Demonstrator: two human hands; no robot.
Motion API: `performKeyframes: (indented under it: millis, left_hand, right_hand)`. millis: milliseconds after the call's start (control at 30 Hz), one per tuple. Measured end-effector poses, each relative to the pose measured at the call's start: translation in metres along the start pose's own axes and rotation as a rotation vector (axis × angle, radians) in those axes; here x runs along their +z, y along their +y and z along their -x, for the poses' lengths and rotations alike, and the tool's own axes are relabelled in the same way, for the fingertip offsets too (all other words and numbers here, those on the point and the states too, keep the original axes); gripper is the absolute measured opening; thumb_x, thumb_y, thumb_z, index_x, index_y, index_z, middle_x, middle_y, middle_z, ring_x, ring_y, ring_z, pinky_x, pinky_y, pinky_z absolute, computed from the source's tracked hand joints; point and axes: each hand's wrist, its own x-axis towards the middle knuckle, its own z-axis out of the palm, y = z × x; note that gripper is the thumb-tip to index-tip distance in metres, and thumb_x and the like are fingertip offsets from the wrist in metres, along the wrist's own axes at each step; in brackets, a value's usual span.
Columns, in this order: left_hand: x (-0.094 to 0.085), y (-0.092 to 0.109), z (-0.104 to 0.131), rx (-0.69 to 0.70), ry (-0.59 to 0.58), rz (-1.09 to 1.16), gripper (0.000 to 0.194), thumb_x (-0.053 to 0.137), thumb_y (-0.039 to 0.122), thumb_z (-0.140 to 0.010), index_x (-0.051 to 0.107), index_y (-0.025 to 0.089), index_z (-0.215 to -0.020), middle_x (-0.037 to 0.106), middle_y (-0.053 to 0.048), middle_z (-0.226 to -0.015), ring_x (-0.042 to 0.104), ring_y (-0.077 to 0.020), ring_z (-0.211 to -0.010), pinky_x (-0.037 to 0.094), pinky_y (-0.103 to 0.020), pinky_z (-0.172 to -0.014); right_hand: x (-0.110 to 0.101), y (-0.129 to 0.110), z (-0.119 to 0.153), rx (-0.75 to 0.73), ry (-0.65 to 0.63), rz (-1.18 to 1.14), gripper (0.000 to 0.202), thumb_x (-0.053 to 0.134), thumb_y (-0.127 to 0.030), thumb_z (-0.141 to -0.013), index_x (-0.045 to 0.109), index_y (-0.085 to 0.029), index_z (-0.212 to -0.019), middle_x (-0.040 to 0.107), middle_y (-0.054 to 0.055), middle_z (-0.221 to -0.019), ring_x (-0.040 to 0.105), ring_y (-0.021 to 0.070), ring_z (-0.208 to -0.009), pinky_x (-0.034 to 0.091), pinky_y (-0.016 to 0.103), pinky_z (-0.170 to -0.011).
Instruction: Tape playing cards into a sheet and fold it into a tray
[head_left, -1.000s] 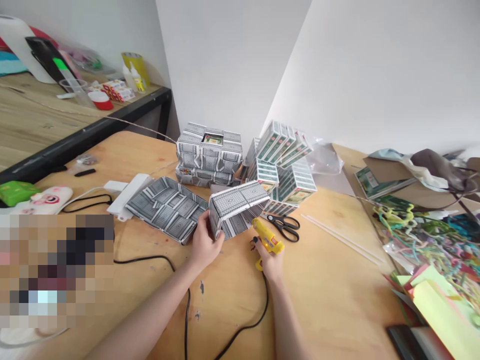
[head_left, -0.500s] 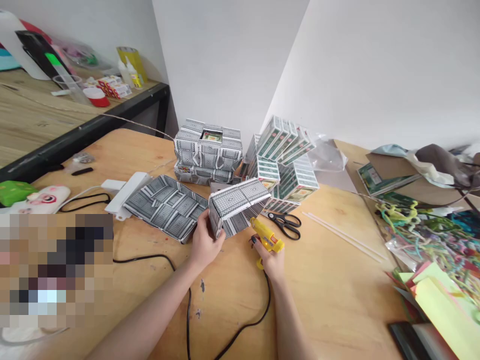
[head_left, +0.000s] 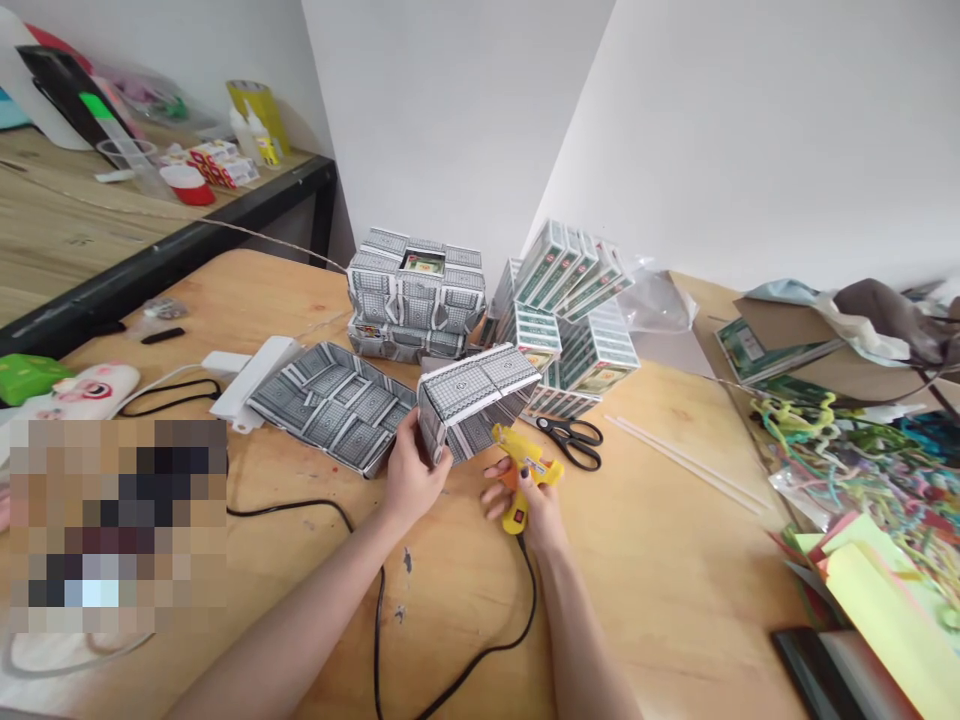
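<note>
My left hand (head_left: 417,472) grips the near left corner of a folded box made of grey patterned playing cards (head_left: 480,395), tilted with its hollow side facing right. In my right hand (head_left: 532,500) is a yellow hot glue gun (head_left: 525,475), its nozzle close to the box's lower right edge. The trigger fingers look loosely curled, and a black cord trails from the handle. Left of the box lies a shallow tray of the same cards (head_left: 337,405). Behind it stands a larger card-covered structure (head_left: 416,295) with a square opening on top.
Black scissors (head_left: 574,440) lie right of the glue gun, beside two white sticks (head_left: 682,462). Stacked card packs (head_left: 570,270) stand behind. A white power strip (head_left: 255,385) is at left. Coloured pipe cleaners (head_left: 862,450) and paper sheets (head_left: 892,620) cover the right side.
The glue gun has turned in my right hand, so its handle now points down and its side faces me. My left hand still holds the card box, nearly unmoved.
</note>
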Motion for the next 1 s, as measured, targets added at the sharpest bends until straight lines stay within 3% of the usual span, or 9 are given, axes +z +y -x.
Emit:
performKeyframes:
  millis: [67,167,300,467,667,800,1000]
  left_hand:
    - [0.0,0.001,-0.001,-0.001,-0.003,0.011,0.054,0.054,0.02,-0.074,0.03,0.015,-0.122,0.053,-0.014,-0.113,0.056,-0.0213,-0.104,0.046,-0.034,-0.086]
    - [-0.001,0.003,-0.001,-0.009,-0.007,0.024,0.054,0.054,0.02,-0.074,0.03,0.015,-0.122,0.055,-0.013,-0.11,0.057,-0.0205,-0.099,0.047,-0.033,-0.085]
    - [-0.001,0.002,-0.002,-0.003,0.003,0.035,0.055,0.056,0.02,-0.073,0.032,0.015,-0.122,0.055,-0.013,-0.107,0.058,-0.021,-0.097,0.047,-0.034,-0.083]
    - [0.001,0.001,-0.002,0.028,0.014,0.083,0.056,0.056,0.018,-0.072,0.031,0.016,-0.122,0.055,-0.013,-0.108,0.058,-0.0207,-0.097,0.048,-0.034,-0.082]
    - [-0.001,0.002,-0.002,0.051,0.04,0.032,0.057,0.057,0.017,-0.07,0.033,0.015,-0.122,0.054,-0.014,-0.113,0.054,-0.0236,-0.106,0.047,-0.036,-0.086]
    - [-0.001,0.001,-0.002,0.058,0.041,0.027,0.058,0.057,0.016,-0.07,0.033,0.015,-0.123,0.054,-0.014,-0.114,0.054,-0.0236,-0.107,0.046,-0.037,-0.087]
    - [0.0,0.0,-0.002,0.057,0.032,0.045,0.057,0.056,0.015,-0.071,0.033,0.015,-0.123,0.055,-0.013,-0.111,0.057,-0.0221,-0.102,0.047,-0.036,-0.086]
  right_hand:
    - [0.004,0.0,0.001,0.099,-0.073,-0.035,0.074,0.029,-0.081,-0.067,0.06,-0.016,-0.083,0.053,0.0,-0.048,0.037,0.0074,-0.028,0.028,0.02,-0.029]
    - [0.006,-0.001,0.003,0.188,-0.098,-0.109,0.096,-0.001,-0.084,-0.062,0.062,-0.014,-0.078,0.041,-0.003,-0.036,0.03,0.008,-0.024,0.025,0.021,-0.028]
    - [0.004,-0.005,0.001,0.222,-0.189,-0.306,0.085,0.008,-0.081,-0.069,0.061,-0.015,-0.079,0.048,-0.001,-0.041,0.035,0.0096,-0.027,0.028,0.022,-0.029]
    - [-0.001,-0.012,-0.003,0.223,-0.221,-0.461,0.081,0.013,-0.083,-0.067,0.06,-0.017,-0.075,0.049,-0.002,-0.046,0.024,0.0057,-0.023,0.019,0.021,-0.025]
    - [-0.014,-0.013,0.0,0.186,-0.086,-0.26,0.093,0.005,-0.086,-0.062,0.064,-0.015,-0.077,0.042,-0.002,-0.038,0.021,0.0068,-0.022,0.018,0.023,-0.025]
    - [-0.017,-0.013,0.003,0.238,-0.054,-0.06,0.098,-0.001,-0.085,-0.062,0.065,-0.013,-0.076,0.032,-0.004,-0.029,0.022,0.0092,-0.022,0.021,0.024,-0.027]
    - [-0.011,-0.011,0.0,0.267,-0.057,-0.039,0.091,-0.009,-0.081,-0.064,0.058,-0.019,-0.062,0.046,0.002,-0.039,0.024,0.0076,-0.022,0.02,0.023,-0.026]
